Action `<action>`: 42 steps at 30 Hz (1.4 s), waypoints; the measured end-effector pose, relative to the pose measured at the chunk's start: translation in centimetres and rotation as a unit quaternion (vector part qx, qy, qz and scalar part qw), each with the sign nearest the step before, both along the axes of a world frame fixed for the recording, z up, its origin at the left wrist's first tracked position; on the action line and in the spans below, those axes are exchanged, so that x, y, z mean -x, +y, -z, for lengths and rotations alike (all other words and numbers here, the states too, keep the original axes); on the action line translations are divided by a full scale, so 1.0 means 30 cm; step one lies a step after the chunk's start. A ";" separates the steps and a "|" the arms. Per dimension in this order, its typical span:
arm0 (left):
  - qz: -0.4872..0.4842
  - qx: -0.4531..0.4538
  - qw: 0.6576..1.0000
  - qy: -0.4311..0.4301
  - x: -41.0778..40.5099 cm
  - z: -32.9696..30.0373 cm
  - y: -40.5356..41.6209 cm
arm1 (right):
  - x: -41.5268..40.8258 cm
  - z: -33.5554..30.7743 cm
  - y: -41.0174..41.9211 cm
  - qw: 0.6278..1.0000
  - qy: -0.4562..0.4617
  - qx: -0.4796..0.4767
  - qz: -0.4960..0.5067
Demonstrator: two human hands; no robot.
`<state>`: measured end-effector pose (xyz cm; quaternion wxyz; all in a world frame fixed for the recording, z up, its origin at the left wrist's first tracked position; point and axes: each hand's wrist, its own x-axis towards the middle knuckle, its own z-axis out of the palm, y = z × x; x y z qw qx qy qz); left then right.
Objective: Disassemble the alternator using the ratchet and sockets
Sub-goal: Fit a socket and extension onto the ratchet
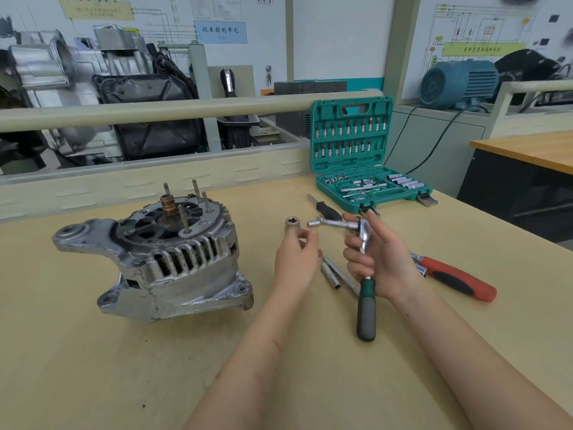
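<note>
A grey metal alternator (pixel 173 259) stands on the wooden table at the left, its shaft and studs pointing up. My left hand (pixel 294 259) pinches a large silver socket (pixel 292 225) to the right of the alternator. My right hand (pixel 381 259) grips the metal neck of a ratchet (pixel 366 308) with a green and grey handle that hangs down toward me. An extension bar with a small socket (pixel 328 224) sticks out leftward from the ratchet head, toward the large socket.
An open green socket set case (pixel 366 156) stands at the back right of the table. Two long sockets (pixel 333 273) lie between my hands. A red-handled tool (pixel 455 277) lies at the right, a black screwdriver handle (pixel 325 209) behind my hands. Training engines stand beyond the rail.
</note>
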<state>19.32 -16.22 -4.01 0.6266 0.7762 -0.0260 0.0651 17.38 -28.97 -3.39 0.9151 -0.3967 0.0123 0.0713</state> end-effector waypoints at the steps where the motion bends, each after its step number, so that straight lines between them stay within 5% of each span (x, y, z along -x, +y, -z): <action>1: 0.006 -0.082 0.996 -0.019 -0.002 0.016 0.002 | -0.002 0.001 -0.008 1.000 0.007 -0.017 0.006; 4: 0.040 -0.294 0.954 -0.028 0.001 0.054 -0.005 | -0.008 0.004 -0.026 0.998 0.026 -0.057 0.027; 7: 0.064 -0.396 0.916 -0.021 0.007 0.072 -0.017 | -0.009 0.005 -0.031 0.997 0.032 -0.063 0.039; 24: 0.091 -0.438 0.895 -0.009 0.015 0.060 -0.016 | -0.012 0.011 -0.016 0.997 0.053 -0.030 0.048; 35: 0.123 -0.157 0.980 0.007 -0.014 0.070 0.047 | -0.013 0.016 -0.016 0.995 0.075 -0.036 0.059; 42: 0.095 -0.003 0.993 0.075 -0.019 0.080 0.062 | -0.015 0.016 -0.017 0.994 0.080 -0.037 0.061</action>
